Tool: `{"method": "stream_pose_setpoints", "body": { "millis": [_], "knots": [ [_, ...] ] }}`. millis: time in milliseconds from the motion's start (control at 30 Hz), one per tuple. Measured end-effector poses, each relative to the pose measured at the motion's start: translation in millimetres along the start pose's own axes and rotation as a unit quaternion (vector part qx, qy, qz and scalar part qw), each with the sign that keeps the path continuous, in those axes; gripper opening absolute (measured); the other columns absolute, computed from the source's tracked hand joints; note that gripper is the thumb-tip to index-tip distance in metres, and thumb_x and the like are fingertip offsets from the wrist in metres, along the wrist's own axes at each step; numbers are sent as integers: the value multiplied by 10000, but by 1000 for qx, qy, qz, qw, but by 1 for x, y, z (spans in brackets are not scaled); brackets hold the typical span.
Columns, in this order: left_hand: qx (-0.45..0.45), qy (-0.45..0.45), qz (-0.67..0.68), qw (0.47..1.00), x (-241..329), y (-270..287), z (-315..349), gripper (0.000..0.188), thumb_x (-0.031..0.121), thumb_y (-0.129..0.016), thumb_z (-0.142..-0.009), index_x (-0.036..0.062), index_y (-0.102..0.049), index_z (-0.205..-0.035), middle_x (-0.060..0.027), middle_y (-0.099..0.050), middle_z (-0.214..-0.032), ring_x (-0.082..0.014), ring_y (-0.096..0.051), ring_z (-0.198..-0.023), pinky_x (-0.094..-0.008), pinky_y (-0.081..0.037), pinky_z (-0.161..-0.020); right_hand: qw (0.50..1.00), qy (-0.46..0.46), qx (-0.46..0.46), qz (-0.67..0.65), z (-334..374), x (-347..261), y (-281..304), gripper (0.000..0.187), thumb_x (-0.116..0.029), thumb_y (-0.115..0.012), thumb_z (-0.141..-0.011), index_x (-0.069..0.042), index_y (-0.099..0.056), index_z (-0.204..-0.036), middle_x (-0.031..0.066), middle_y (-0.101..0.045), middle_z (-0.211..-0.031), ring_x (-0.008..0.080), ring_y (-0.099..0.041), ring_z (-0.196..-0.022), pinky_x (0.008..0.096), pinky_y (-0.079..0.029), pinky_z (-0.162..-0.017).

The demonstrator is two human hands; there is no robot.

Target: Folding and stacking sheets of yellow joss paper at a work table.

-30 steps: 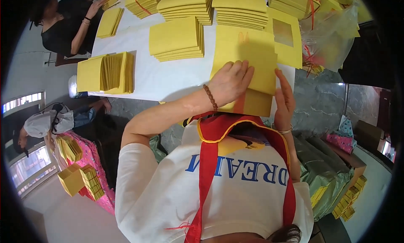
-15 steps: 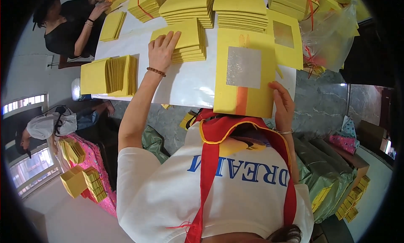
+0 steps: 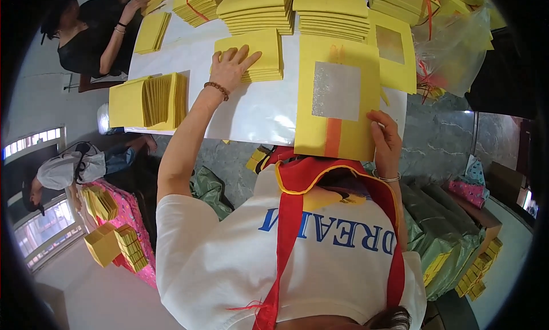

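Yellow sheet (image 3: 350,128) flat at the table's (image 3: 251,115) near right

It is upright-rectangular, with a shiny grey patch (image 3: 336,91) speckled along its left side. An orange stripe (image 3: 333,138) runs from patch to near edge; fainter orange marks show beyond. The left hand (image 3: 227,72) rests, fingers spread, on a yellow pile (image 3: 266,52) farther left. The right hand (image 3: 386,136) curls at the sheet's right edge; whether it pinches, I cannot tell.

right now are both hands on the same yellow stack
No, the left hand rests on a yellow stack, while the right hand is at the wide yellow sheet's edge.
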State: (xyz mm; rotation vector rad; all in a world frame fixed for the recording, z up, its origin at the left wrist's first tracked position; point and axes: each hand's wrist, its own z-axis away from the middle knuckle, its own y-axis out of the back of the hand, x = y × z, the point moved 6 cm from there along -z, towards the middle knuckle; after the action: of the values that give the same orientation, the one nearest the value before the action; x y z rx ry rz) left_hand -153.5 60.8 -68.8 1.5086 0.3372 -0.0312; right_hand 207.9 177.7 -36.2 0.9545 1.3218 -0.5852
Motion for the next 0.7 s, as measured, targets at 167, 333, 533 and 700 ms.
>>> {"method": "stream_pose_setpoints", "body": {
  "millis": [167, 333, 533, 700],
  "knots": [
    [20, 18, 71, 997, 4, -21, 10, 787, 147, -618, -733, 297, -258, -1416, -89, -269, -1449, -319, -288, -1291, -539, -228, -1024, 999, 20, 6, 39, 0, -6, 0, 217, -114, -555, -871, -54, -624, -1068, 102, -583, -1106, 219, -503, -1097, 308, -409, -892],
    [6, 12, 82, 997, 1, -20, 9, 821, 213, -668, -701, 287, -265, -1413, -108, -264, -1450, -343, -260, -1304, -539, -201, -1043, 988, 80, -30, 127, -2, -16, 1, 241, -93, -568, -872, -58, -590, -1109, 78, -532, -1200, 215, -471, -1157, 315, -369, -964],
    [-23, -1, 147, 989, -4, 10, 6, 846, 298, -704, -689, 285, -266, -1412, -110, -277, -1443, -320, -265, -1310, -524, -205, -1047, 937, 212, -32, 274, -5, -41, -8, 238, -125, -651, -775, -80, -642, -1009, 76, -589, -1159, 321, -450, -1207, 400, -360, -976],
    [72, -51, 183, 979, 23, 63, 8, 699, 161, -614, -721, 210, -363, -1372, -146, -356, -1387, -341, -344, -1255, -484, -261, -1012, 959, 185, -41, 211, -11, -24, -9, 210, -116, -664, -753, -81, -656, -960, 85, -588, -1158, 325, -470, -1185, 402, -373, -976]
  ]
}}
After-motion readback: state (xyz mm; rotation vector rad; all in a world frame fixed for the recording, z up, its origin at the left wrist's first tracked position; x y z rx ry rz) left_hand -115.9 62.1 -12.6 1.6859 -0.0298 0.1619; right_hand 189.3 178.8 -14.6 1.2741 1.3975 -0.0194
